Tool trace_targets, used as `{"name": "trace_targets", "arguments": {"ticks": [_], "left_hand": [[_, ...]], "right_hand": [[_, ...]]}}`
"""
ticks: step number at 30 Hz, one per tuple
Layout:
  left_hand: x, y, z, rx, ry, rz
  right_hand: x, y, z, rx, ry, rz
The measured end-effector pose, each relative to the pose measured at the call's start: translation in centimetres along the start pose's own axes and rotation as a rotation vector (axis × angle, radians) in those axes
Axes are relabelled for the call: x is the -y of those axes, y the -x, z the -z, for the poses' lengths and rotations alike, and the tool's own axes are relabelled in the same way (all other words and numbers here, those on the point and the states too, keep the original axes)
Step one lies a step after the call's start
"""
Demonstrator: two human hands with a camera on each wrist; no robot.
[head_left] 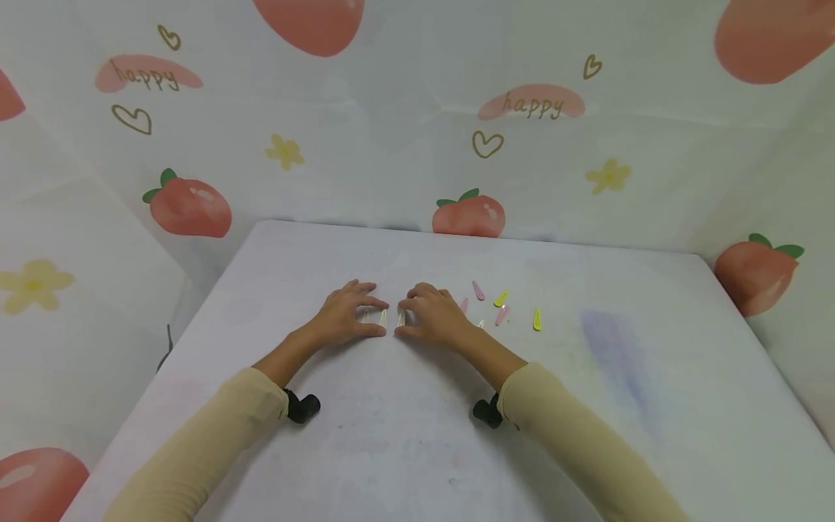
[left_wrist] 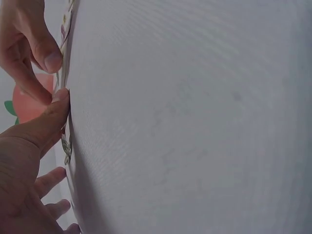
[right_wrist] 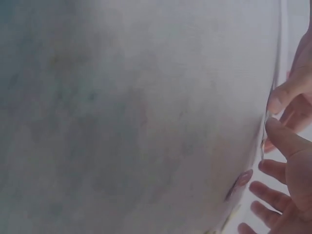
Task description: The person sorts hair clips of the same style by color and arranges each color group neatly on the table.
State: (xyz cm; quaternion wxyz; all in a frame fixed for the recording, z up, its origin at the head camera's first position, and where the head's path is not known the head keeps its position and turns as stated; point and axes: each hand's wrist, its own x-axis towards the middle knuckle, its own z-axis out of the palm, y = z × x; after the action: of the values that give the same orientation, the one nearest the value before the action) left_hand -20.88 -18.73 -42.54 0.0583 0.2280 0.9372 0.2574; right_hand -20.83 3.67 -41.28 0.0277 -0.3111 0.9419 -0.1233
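Several white snap hair clips (head_left: 383, 317) lie side by side on the table under my left hand (head_left: 342, 315). Its thumb and index fingertip pinch the nearest of them end to end. Facing it across a narrow gap, my right hand (head_left: 435, 317) holds more white hair clips (head_left: 401, 317) the same way, thumb at the near end and index finger at the far end. In the left wrist view, the thumb (left_wrist: 59, 97) is low against the tabletop and the clips show only edge-on. The right wrist view shows the right thumb (right_wrist: 282, 134) close to the other hand.
To the right of the right hand lie pink hair clips (head_left: 479, 291), yellow hair clips (head_left: 538, 320) and a white clip (head_left: 481, 324) partly behind the wrist. The white table (head_left: 391, 435) ends at a back edge against a fruit-printed cloth (head_left: 391, 145).
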Motion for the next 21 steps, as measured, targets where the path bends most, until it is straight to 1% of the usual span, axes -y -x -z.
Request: {"name": "trace_targets", "arguments": {"ticks": [4,11,14,18,21], "left_hand": [[0.11,-0.08,-0.07,0.0,0.003,0.002],[0.21,-0.06,-0.09,-0.009,0.0,-0.013],[0.23,-0.07,-0.14,-0.007,-0.005,-0.015],[0.21,-0.02,-0.1,-0.006,-0.009,-0.014],[0.17,-0.01,-0.07,-0.007,-0.009,-0.019]], "right_hand": [[0.17,-0.13,-0.26,0.011,0.0,-0.018],[0.23,-0.42,-0.06,0.013,-0.089,-0.055],[0.09,-0.58,-0.1,0.012,-0.108,-0.061],[-0.12,-0.51,0.0,0.016,-0.119,-0.044],[-0.47,-0.2,0.45,0.019,-0.122,-0.02]]}}
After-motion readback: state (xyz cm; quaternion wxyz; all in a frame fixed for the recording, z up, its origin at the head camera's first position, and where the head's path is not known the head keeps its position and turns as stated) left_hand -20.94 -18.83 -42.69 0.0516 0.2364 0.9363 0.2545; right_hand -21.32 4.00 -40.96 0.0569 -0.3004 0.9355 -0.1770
